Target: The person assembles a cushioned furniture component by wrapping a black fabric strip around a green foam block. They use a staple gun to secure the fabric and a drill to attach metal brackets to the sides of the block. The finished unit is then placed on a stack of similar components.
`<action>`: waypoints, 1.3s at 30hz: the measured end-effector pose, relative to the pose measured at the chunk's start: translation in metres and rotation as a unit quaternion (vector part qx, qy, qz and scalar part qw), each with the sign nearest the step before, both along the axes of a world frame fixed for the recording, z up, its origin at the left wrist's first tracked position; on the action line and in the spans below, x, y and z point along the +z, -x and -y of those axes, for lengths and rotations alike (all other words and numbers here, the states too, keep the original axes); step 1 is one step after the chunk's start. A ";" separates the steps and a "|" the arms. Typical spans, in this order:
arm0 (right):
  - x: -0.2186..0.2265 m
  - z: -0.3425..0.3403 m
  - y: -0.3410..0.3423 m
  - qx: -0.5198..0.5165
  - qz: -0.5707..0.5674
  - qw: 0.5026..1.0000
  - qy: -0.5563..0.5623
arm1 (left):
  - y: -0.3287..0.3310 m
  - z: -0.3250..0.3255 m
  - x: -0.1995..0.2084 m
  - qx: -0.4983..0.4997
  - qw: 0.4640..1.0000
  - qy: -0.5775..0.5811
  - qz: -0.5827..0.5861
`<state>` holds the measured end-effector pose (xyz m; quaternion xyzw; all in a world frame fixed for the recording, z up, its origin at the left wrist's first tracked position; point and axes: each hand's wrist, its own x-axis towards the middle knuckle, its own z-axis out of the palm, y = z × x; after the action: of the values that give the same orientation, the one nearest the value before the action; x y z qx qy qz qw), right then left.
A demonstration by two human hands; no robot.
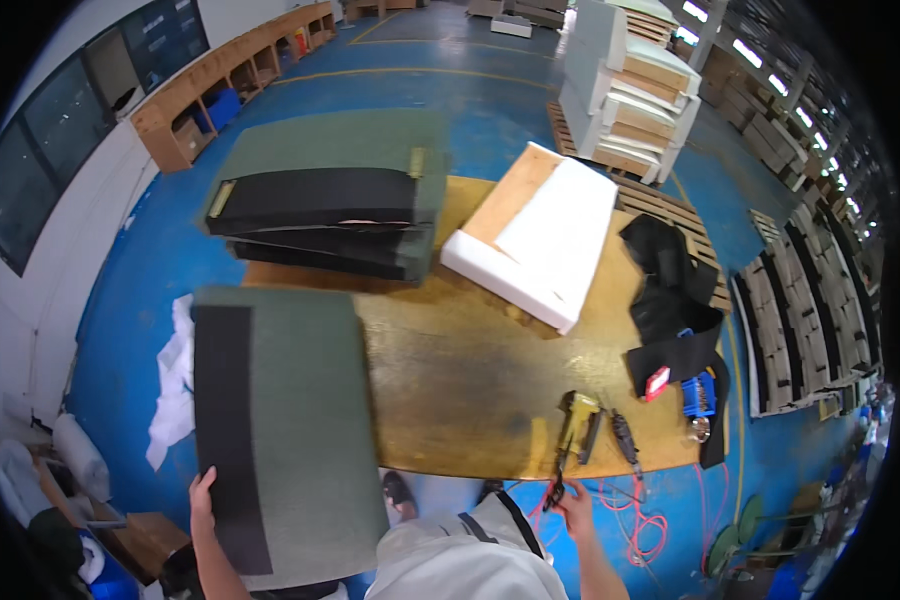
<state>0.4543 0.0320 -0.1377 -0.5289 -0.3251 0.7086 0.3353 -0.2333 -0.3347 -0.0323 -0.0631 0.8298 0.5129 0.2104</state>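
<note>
My left hand (202,497) grips the left edge of a large green upholstered panel (315,420) with a black strip down its left side. The panel reaches past the table's left end. Near the table's front edge, my right hand (575,508) is closed at the dark lower end of a yellow staple gun (574,425). Some of those fingers are hard to make out. Just right of the staple gun lies a dark air tool (625,437).
On the wooden table (450,370) are stacked green panels (330,150), a white padded frame (560,235), black fabric (660,280) and a blue bin (699,395). Red hoses (648,535) coil on the floor. White frames (630,90) stand stacked beyond, with wooden shelving (230,80) along the wall.
</note>
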 end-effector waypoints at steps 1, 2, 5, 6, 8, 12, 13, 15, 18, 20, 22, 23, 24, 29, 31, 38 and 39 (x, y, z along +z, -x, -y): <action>0.000 -0.026 -0.003 0.030 0.011 0.999 -0.009 | 0.005 0.027 -0.016 -0.015 0.996 -0.062 0.057; 0.005 -0.050 -0.008 0.053 0.031 0.998 -0.017 | -0.010 0.034 -0.016 0.001 0.972 -0.178 0.151; 0.027 -0.124 0.000 0.071 0.042 0.996 -0.023 | -0.047 0.065 -0.015 0.025 0.966 -0.175 0.190; 0.021 -0.150 0.000 0.083 0.054 0.995 -0.021 | -0.058 0.073 -0.022 0.053 0.972 -0.157 0.165; 0.015 -0.192 -0.003 0.069 0.094 0.993 -0.024 | -0.087 0.077 -0.045 0.000 0.966 -0.153 0.208; -0.014 -0.272 -0.011 0.073 0.180 0.980 -0.042 | -0.188 0.044 -0.122 0.202 0.942 0.021 0.267; -0.016 -0.287 -0.009 0.084 0.206 0.973 -0.063 | -0.222 0.029 -0.146 0.207 0.940 0.001 0.273; -0.017 -0.309 -0.001 0.081 0.236 0.961 -0.119 | -0.289 -0.015 -0.193 0.224 0.919 -0.176 0.274; 0.001 -0.308 -0.003 0.129 0.310 0.921 -0.197 | -0.360 -0.097 -0.204 0.288 0.862 -0.312 0.277; 0.004 -0.288 -0.053 0.120 0.331 0.904 -0.243 | -0.391 -0.190 -0.144 0.334 0.873 -0.236 0.264; 0.012 -0.268 -0.063 0.165 0.413 0.859 -0.252 | -0.388 -0.173 -0.217 0.281 0.854 -0.368 0.237; 0.001 -0.252 -0.109 0.160 0.507 0.802 -0.272 | -0.407 -0.224 -0.181 0.286 0.844 -0.345 0.296; -0.018 -0.244 -0.131 0.147 0.530 0.797 -0.249 | -0.402 -0.220 -0.201 0.295 0.804 -0.349 0.381; -0.071 -0.215 -0.188 0.262 0.573 0.759 -0.162 | -0.389 -0.252 -0.169 -0.109 0.868 -0.001 0.485; -0.071 -0.210 -0.181 0.263 0.599 0.737 -0.170 | -0.387 -0.288 -0.100 -0.373 0.849 0.191 0.322; -0.047 -0.199 -0.129 0.149 0.616 0.696 -0.336 | -0.393 -0.390 -0.032 -0.689 0.550 0.215 -0.419; -0.040 -0.194 -0.118 0.119 0.595 0.692 -0.391 | -0.395 -0.407 -0.037 -0.694 0.543 0.221 -0.418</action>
<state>0.5718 0.2255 -0.1781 -0.6182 -0.7643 0.0881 0.1610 0.1621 0.0723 -0.0689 0.7098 0.6954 -0.0246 0.1093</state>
